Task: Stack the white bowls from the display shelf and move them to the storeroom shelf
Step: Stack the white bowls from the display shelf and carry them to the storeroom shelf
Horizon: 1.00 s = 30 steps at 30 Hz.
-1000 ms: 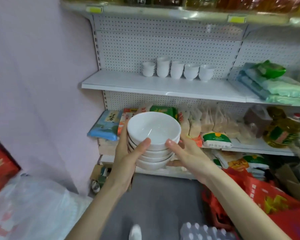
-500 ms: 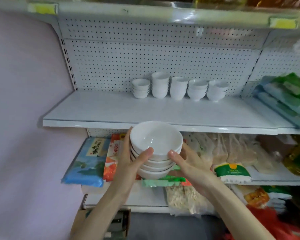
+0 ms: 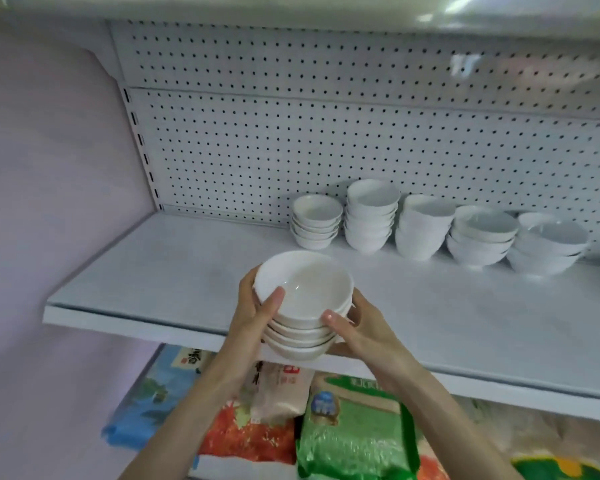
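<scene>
Raised since the earlier frame from below the white shelf (image 3: 187, 271) to over its front edge, the stack of white bowls (image 3: 303, 306) sits gripped between left hand (image 3: 255, 306) and right hand (image 3: 357, 332), fingers curled round its sides, near five bowl stacks (image 3: 426, 226) against the pegboard (image 3: 326, 133).

Looks like a small grocery shop or stockroom: white metal shelf (image 3: 187, 271) with pegboard backing (image 3: 291, 150) at 12 o'clock, bowl stacks (image 3: 371, 216) at 1, bagged food packs (image 3: 354, 438) at 6.
</scene>
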{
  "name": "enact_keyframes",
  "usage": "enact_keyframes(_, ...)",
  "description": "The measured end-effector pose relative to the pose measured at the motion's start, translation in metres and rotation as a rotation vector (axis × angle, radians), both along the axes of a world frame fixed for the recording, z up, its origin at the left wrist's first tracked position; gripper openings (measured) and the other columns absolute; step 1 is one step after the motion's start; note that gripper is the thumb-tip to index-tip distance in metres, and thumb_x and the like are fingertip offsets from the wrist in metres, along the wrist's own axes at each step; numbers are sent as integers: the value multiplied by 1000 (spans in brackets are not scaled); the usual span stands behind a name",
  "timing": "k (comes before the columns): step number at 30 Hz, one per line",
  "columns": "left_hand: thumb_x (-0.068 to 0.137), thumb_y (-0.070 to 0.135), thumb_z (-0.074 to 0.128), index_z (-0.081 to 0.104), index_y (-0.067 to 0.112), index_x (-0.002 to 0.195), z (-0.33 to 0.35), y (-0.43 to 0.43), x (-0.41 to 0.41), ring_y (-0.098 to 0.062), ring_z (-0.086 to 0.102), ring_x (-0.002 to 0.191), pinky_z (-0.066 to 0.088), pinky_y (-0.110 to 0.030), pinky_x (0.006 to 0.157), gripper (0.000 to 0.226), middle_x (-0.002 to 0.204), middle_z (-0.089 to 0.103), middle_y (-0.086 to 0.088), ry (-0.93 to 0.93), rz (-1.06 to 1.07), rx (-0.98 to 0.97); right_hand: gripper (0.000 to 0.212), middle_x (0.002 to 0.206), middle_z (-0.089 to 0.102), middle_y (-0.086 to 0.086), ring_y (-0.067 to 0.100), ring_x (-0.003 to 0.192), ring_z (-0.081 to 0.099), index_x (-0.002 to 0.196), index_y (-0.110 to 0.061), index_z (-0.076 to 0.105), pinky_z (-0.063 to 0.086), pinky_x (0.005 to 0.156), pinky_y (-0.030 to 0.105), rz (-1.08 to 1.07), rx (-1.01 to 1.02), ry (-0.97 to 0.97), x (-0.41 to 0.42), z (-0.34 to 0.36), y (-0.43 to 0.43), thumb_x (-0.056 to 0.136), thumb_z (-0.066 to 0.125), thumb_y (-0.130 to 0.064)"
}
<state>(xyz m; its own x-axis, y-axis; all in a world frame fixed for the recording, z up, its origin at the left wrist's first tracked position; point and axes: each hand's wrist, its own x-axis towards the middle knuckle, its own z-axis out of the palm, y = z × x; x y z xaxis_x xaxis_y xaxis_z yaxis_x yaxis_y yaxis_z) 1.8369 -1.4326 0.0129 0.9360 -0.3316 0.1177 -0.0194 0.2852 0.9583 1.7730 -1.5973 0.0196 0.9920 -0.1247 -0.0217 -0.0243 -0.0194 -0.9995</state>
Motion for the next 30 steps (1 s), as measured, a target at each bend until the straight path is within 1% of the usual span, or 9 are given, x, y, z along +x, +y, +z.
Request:
enact_keyframes(2,57,57,66,46,36,118,-8,-9,20,5,64,98,50,-23,83,67,117,60,13,19,34,-5,65,118,64,-12,5,108,62,129,-33,47,55,83,28,13,-37,-6,22,-5,-8,73,78,-45)
enact_keyframes(4,56,59,67,45,36,117,-17,-15,35,5,64,98,49,-24,87,69,116,60,12,32,52,-8,59,119,63,-11,7,107,62,130,-34,46,57,78,26,25,-24,30,37,-9,-14,78,72,-37)
enact_keyframes(6,52,65,74,45,35,118,-21,-20,49,0,62,104,48,-25,91,78,119,58,9,34,71,14,54,118,63,-12,7,105,62,128,-36,46,58,76,26,28,-33,55,51,-14,-19,79,69,-35)
enact_keyframes(8,49,68,77,45,35,119,-26,-25,64,-8,58,113,47,-31,98,83,122,57,8,32,91,34,51,115,64,-13,8,104,63,125,-37,48,58,79,30,31,-39,69,64,-16,-25,80,72,-35)
enact_keyframes(11,60,60,70,47,34,123,-31,-32,85,-15,56,119,43,-43,107,71,127,58,4,19,103,58,58,114,66,-10,13,105,64,126,-35,49,57,83,36,22,-36,83,83,-17,-32,73,72,-40)
enact_keyframes(15,65,58,69,46,25,133,-33,-42,103,-20,55,123,40,-49,109,79,132,58,-3,17,89,71,52,112,68,-7,16,106,64,123,-35,51,56,89,42,24,-22,94,100,-21,-43,75,73,-37)
enact_keyframes(21,66,56,68,47,29,129,-32,-59,121,-12,57,121,43,-42,108,72,129,59,4,24,84,89,56,111,69,-10,7,102,66,127,-33,50,58,77,29,53,24,86,123,-22,-59,74,70,-33)
enact_keyframes(26,69,53,68,49,23,133,-32,-67,137,-16,58,121,43,-46,107,74,130,61,1,39,110,78,59,118,66,-9,7,106,65,131,-36,47,56,78,26,77,35,64,137,-27,-65,78,73,-29)
enact_keyframes(30,69,54,67,49,23,133,-27,-71,146,-16,58,120,44,-44,106,73,130,60,0,39,112,78,65,126,62,-5,6,108,63,135,-35,43,55,79,25,86,36,75,147,-29,-70,78,75,-32)
